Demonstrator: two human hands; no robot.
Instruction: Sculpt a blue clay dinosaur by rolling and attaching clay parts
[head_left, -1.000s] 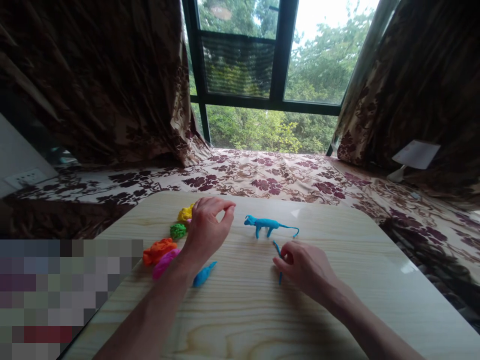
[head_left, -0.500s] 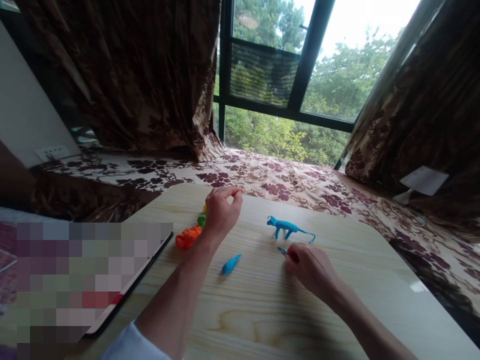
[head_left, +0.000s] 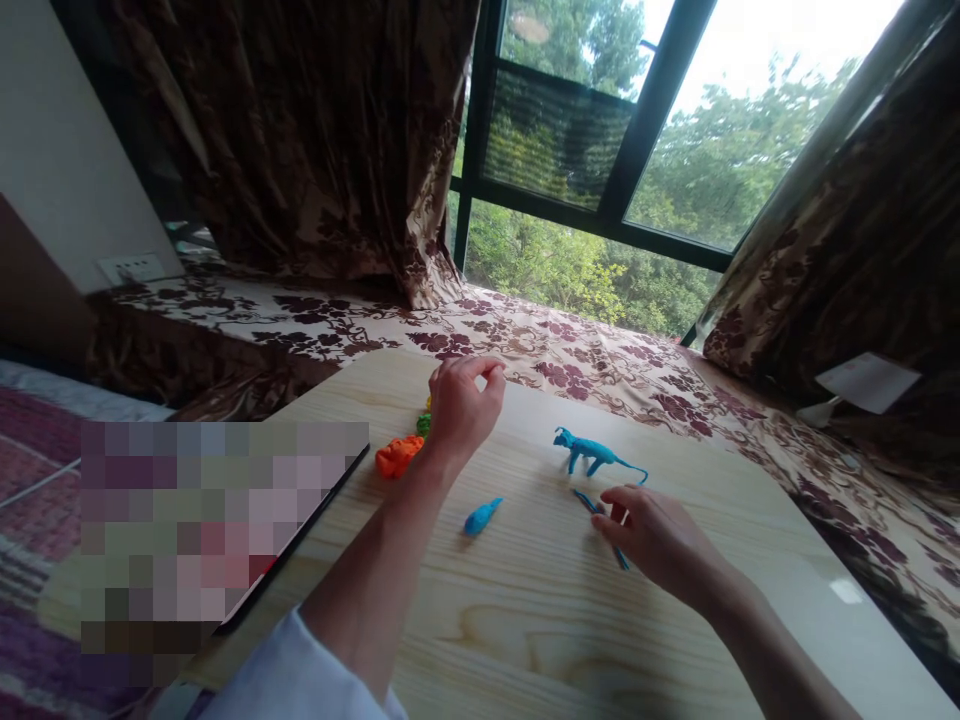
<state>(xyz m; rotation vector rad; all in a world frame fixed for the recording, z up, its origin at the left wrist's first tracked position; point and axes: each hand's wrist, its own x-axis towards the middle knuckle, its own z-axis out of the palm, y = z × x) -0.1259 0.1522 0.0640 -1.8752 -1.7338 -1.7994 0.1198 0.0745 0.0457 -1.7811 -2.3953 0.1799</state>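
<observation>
My left hand (head_left: 466, 408) hovers above the far left part of the table, thumb and forefinger pinched together; whatever is between them is too small to make out. My right hand (head_left: 660, 535) has its fingers apart, just over a thin dark-blue stick (head_left: 583, 499) that slants on the table and is partly covered by a fingertip. Beyond it stands a blue clay animal (head_left: 592, 450) with legs and a long curled tail. Between my forearms lies a blue teardrop-shaped clay piece (head_left: 480, 518).
Orange clay (head_left: 399, 456), green clay (head_left: 424, 424) and a bit of yellow clay sit by my left wrist, partly hidden. A tablet-like device (head_left: 300, 545) with a blurred-out screen leans at the table's left edge. Behind the wooden table (head_left: 525, 640) is a flower-patterned window seat (head_left: 559, 350).
My right hand's fingers have parted from the thin stick, which now shows more of its length on the table. The left hand keeps its pinch. The whole view has shifted slightly.
</observation>
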